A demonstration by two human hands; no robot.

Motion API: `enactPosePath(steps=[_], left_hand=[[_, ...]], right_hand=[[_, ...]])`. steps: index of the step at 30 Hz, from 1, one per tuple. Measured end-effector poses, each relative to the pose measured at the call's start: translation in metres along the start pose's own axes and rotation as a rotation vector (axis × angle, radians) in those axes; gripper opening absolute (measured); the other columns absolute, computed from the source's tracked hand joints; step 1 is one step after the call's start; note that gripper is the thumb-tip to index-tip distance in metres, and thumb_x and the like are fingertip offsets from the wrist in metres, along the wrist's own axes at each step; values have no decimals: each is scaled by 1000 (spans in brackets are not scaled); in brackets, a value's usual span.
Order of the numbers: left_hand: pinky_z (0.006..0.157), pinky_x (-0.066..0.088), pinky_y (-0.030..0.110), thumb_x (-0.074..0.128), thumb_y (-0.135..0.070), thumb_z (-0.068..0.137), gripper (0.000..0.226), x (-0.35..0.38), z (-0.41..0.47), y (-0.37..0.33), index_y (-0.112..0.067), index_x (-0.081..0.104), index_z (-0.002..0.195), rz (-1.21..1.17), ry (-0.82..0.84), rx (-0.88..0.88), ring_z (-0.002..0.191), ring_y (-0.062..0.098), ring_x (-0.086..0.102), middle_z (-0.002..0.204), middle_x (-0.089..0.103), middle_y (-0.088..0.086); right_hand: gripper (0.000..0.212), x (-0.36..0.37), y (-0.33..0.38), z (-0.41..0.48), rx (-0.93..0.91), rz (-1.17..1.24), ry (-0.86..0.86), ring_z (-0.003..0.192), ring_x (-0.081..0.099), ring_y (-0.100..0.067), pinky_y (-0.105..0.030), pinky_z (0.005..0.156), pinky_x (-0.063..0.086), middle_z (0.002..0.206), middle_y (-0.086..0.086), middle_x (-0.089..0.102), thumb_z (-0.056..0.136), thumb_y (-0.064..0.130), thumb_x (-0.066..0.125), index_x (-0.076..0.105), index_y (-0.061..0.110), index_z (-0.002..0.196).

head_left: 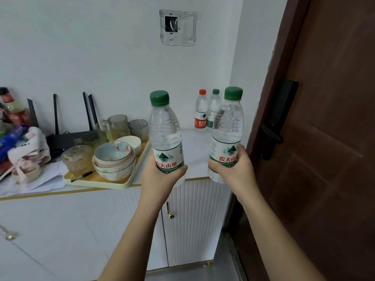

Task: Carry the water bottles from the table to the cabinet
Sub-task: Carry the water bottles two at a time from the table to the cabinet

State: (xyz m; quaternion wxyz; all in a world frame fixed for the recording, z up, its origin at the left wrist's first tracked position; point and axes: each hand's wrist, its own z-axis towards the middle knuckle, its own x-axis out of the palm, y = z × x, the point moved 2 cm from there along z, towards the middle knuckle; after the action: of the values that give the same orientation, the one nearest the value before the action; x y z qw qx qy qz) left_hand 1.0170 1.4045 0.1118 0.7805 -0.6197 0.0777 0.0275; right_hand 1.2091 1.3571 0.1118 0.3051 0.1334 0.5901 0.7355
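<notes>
My left hand point(160, 179) grips a clear green-capped water bottle point(164, 130) by its lower part and holds it upright above the front edge of the white cabinet point(194, 151). Just as upright, a second green-capped bottle point(228, 126) sits in my right hand point(233, 169) near the cabinet's right end. Two more bottles stand on the cabinet top at the back right corner against the wall: one with a red cap and red label point(201, 110), and one with a green cap point(214, 107) partly hidden behind the bottle in my right hand.
A yellow tray point(97, 182) with stacked bowls point(114, 161) and glasses point(118, 124) fills the cabinet top left of my hands. A black router point(67, 136), a cloth and packets lie further left. A brown door point(324, 138) with a black handle point(272, 134) stands close on the right.
</notes>
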Motion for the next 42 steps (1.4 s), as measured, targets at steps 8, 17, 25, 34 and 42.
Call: enactPosePath(steps=[8, 17, 25, 34, 42], left_hand=[[75, 55, 29, 86, -12, 65, 46, 24, 124, 23, -34, 55, 91, -1, 62, -7, 86, 6, 67, 90, 70, -12], [76, 59, 44, 85, -29, 56, 54, 47, 193, 79, -30, 56, 102, 25, 67, -86, 87, 15, 69, 93, 71, -7], [70, 53, 29, 85, -18, 64, 55, 67, 210, 118, -22, 56, 111, 82, 39, -177, 89, 10, 65, 95, 67, -11], [69, 48, 22, 83, -16, 66, 53, 85, 224, 133, -24, 56, 111, 100, 16, -206, 89, 5, 64, 98, 67, -12], [67, 47, 23, 84, -18, 66, 49, 99, 235, 149, -24, 57, 107, 134, -9, -239, 88, 8, 65, 95, 68, -11]], right_hand=[[58, 53, -12, 101, 35, -33, -37, 91, 64, 1, -19, 69, 51, 98, 16, 66, 68, 16, 86, 52, 27, 113], [60, 92, -53, 159, 104, -89, -41, 99, 65, -5, -27, 84, 53, 108, 13, 68, 67, 17, 86, 53, 28, 116], [61, 117, -95, 178, 147, -137, 48, 88, 57, 11, -2, 65, 43, 97, 23, 60, 68, 13, 86, 49, 30, 114], [58, 125, -132, 201, 176, -108, 90, 93, 65, -3, -20, 76, 51, 99, 15, 67, 66, 11, 86, 52, 27, 110], [58, 125, -156, 223, 190, -55, 151, 92, 64, 4, -19, 78, 51, 101, 14, 67, 67, 8, 86, 51, 30, 108]])
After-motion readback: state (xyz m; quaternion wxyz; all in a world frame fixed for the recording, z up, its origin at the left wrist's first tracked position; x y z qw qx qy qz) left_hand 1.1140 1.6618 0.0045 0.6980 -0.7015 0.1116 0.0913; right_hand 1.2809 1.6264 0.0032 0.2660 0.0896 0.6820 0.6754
